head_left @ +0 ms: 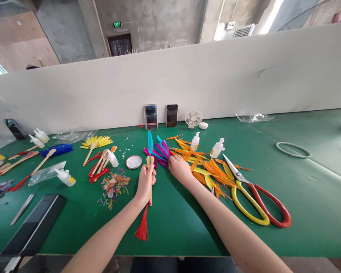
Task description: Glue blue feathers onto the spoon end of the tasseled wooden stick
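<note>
My left hand (145, 181) is closed round a wooden fan handle (150, 198), with a red tassel (142, 226) hanging from its lower end. One blue feather (150, 143) stands upright at the handle's top. To the right, my right hand (179, 167) has its fingers together at a pile of purple and blue feathers (162, 152); whether a feather is pinched there is hidden. Orange and yellow feathers (216, 170) lie spread beside that hand. A small round dish of white stuff (133, 162) sits left of the fan handle.
Large scissors (251, 195) lie at the right, near glue bottles (216, 148). Phones (172, 115) and a small fan (193, 119) stand by the white partition. Left are a yellow feather fan (96, 142), wooden handles (104, 161), colored scraps (115, 187) and a black case (35, 223).
</note>
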`<state>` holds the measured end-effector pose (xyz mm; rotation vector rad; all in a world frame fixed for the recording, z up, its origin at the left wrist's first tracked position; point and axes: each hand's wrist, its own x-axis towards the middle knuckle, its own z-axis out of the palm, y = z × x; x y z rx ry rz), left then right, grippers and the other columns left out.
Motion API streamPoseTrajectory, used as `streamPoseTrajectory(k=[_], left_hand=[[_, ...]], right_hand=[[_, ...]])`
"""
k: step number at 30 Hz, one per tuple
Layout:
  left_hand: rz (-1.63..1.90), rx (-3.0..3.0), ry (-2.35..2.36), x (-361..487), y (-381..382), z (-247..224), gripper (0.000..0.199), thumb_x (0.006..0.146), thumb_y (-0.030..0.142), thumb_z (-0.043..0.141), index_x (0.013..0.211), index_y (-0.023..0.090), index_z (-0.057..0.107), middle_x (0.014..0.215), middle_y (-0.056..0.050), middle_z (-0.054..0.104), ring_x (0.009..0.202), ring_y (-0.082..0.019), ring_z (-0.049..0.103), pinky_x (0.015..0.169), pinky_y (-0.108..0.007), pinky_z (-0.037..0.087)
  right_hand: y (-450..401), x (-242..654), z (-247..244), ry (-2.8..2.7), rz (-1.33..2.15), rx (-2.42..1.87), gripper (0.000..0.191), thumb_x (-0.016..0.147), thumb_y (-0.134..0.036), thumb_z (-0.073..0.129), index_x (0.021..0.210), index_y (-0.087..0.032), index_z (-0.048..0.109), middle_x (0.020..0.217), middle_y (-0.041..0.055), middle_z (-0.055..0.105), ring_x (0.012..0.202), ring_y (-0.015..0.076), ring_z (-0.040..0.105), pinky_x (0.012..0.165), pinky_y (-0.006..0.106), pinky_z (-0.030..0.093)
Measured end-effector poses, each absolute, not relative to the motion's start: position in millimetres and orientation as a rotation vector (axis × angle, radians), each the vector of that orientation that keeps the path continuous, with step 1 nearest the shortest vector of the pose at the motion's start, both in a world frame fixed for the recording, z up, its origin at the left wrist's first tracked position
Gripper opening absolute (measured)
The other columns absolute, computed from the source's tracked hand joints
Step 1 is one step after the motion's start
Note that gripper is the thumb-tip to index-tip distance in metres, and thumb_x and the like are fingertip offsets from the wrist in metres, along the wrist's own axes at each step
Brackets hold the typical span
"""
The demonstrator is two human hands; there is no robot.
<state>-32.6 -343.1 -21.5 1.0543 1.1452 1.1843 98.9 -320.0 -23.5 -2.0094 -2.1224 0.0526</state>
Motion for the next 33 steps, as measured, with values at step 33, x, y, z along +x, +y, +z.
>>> streamPoseTrajectory(k=[33], left_hand=[[1.247,0.967,1.101,-34.7,-340.4,-23.6,0.021,0.069,0.033,0.054,0.070,0.017,0.039,0.055,0.009,0.040,0.034,0.001,0.030,0.037,-0.016,0.022]], right_hand=[[-311.2,123.9,-25.8,-1.140,1.081,-1.244,0.007,0.064,-0.026,0.050,0.067,-0.020,0.048,0.054,-0.0028,0.055,0.049,0.0112,0.050,0.052,0.027,0.042]])
